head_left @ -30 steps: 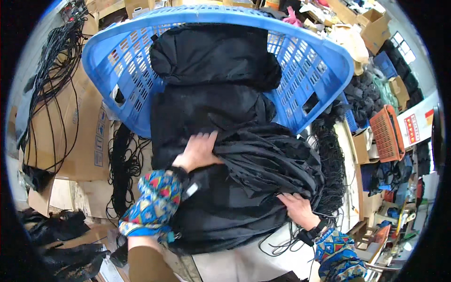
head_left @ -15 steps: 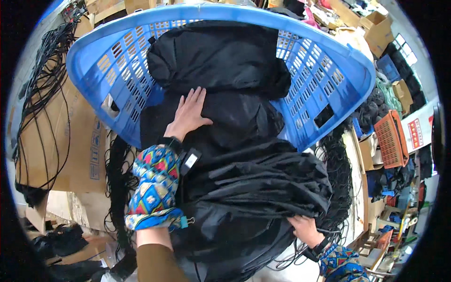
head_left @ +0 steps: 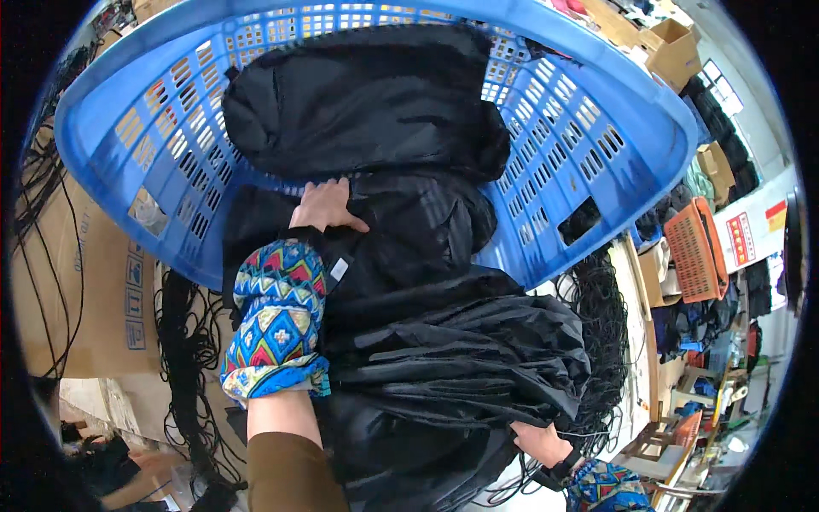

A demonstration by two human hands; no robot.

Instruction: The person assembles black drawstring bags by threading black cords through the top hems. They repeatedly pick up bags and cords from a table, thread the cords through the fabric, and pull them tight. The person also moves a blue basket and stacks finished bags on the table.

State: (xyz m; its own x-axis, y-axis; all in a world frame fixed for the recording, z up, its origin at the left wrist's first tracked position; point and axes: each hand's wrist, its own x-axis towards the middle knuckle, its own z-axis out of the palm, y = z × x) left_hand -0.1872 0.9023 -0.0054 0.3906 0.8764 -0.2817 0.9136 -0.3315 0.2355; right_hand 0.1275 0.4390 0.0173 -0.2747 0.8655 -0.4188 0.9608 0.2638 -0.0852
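My left hand (head_left: 326,206) lies on a black fabric bundle (head_left: 409,209) at the mouth of the blue plastic basket (head_left: 589,192). Its thumb is spread to the side, and the fingers bend down at the bundle's far edge. Behind it, a second rolled black bundle (head_left: 367,102) rests inside the basket. Gathered black fabric (head_left: 461,341) spills toward me in loose folds. Low on the right, my right hand (head_left: 543,444) is closed on the edge of this fabric, with its fingertips hidden underneath. A small white tag (head_left: 339,270) shows beside my left sleeve.
Tangled black cords hang on both sides, a left bunch (head_left: 183,367) and a right bunch (head_left: 597,316). A large cardboard box (head_left: 94,299) stands at the left. Farther right are an orange basket (head_left: 695,252) and a cluttered work area.
My left hand's fingers, earlier spread flat on the fabric, now bend down at its far edge. The basket appears larger and nearer in view. My right hand keeps its hold on the fabric.
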